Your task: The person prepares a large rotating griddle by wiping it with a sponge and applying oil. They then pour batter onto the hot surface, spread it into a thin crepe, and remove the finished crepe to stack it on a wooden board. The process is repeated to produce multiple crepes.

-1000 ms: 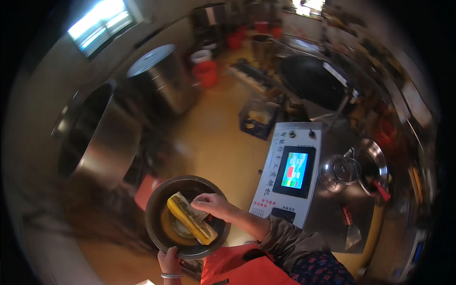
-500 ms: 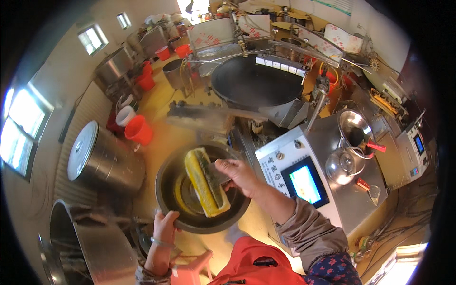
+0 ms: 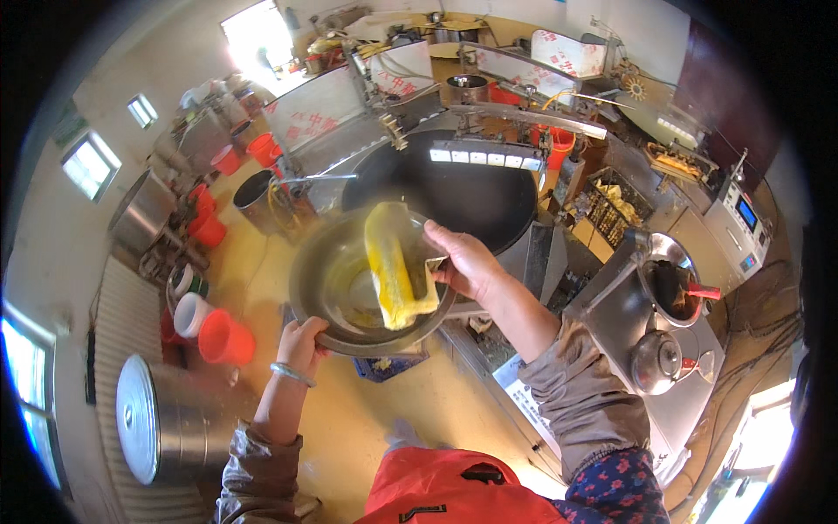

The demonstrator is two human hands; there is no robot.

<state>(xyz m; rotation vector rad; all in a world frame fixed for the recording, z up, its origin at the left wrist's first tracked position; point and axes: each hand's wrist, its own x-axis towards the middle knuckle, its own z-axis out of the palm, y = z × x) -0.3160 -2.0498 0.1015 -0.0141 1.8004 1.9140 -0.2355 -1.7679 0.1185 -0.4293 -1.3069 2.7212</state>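
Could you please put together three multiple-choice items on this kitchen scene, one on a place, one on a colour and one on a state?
1. Where does the left hand grip the metal basin?
A. at its near rim
B. at its far rim
C. underneath, out of sight

2. What colour is the slab in the basin?
A. red
B. yellow
C. white

3. How is the right hand engaged?
A. hanging free
B. resting on the large dark wok
C. holding the slab at the basin's edge

Answers: 1 A, the fingers curl over the rim nearest the person. 2 B, it is bright yellow. 3 C, its fingers clasp the slab's side.
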